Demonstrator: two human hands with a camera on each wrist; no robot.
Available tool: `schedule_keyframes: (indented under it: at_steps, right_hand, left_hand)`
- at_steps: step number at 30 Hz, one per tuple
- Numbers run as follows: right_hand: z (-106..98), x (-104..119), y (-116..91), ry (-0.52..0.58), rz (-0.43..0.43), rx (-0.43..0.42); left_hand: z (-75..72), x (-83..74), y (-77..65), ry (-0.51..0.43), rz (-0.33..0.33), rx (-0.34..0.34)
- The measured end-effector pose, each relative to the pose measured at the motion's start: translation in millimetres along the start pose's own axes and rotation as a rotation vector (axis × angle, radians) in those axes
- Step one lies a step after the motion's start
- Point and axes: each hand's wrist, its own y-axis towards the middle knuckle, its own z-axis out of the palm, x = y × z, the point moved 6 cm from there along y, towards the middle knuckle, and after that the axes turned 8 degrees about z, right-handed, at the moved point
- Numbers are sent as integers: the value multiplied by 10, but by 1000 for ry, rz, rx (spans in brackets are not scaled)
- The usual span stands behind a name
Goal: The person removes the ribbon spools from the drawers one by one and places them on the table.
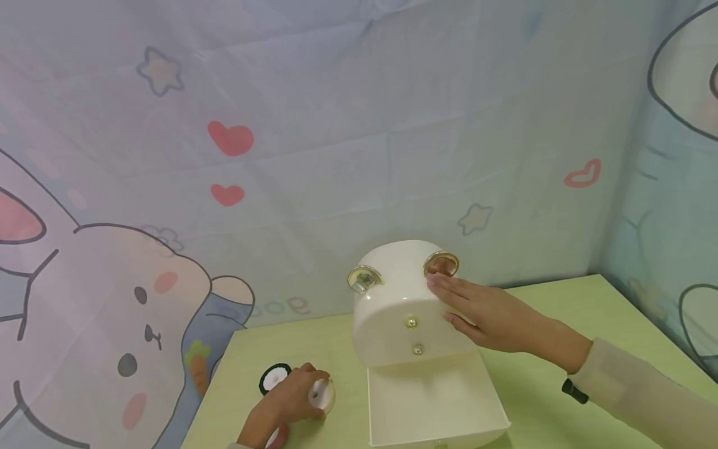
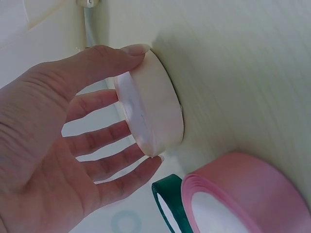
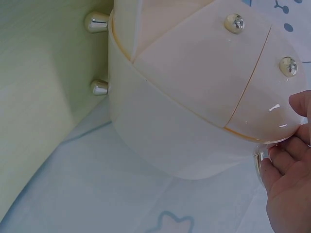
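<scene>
My left hand [image 1: 288, 394] holds a roll of cream ribbon [image 2: 163, 104] on the table, thumb on one side and fingers spread along the other. Next to that hand are a dark green ribbon roll [image 2: 169, 190] and a pink ribbon roll [image 2: 252, 187]. My right hand [image 1: 493, 315] rests against the upper right of a white rounded drawer box [image 1: 387, 318], with fairly straight fingers by its gold-rimmed ear [image 1: 441, 263]. The box's lower drawer [image 1: 432, 405] is pulled out, and its inside shows bare. Gold knobs [image 1: 412, 322] sit on the upper fronts.
The box stands on a light green table [image 1: 550, 374], its small gold feet [image 3: 99, 87] showing in the right wrist view. Behind the table hangs a printed cloth [image 1: 336, 156] with hearts, stars and a rabbit. A second gold ear [image 1: 364, 279] is on the box's left.
</scene>
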Motion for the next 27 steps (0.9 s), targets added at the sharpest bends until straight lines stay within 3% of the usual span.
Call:
schedule_keyframes:
  at_steps: [9, 16, 20, 27]
  right_hand:
    - [11, -10, -1, 3, 7, 6]
    - [11, -14, -2, 2, 7, 6]
    - [7, -17, -1, 3, 10, 9]
    - [9, -4, -5, 3, -3, -5]
  left_hand:
    - [-37, -92, -7, 87, -20, 13]
    - [-140, -312, -9, 192, -1, 0]
    - [-206, -443, 6, 199, 24, -2]
    - [-312, -673, -43, 247, 97, -106]
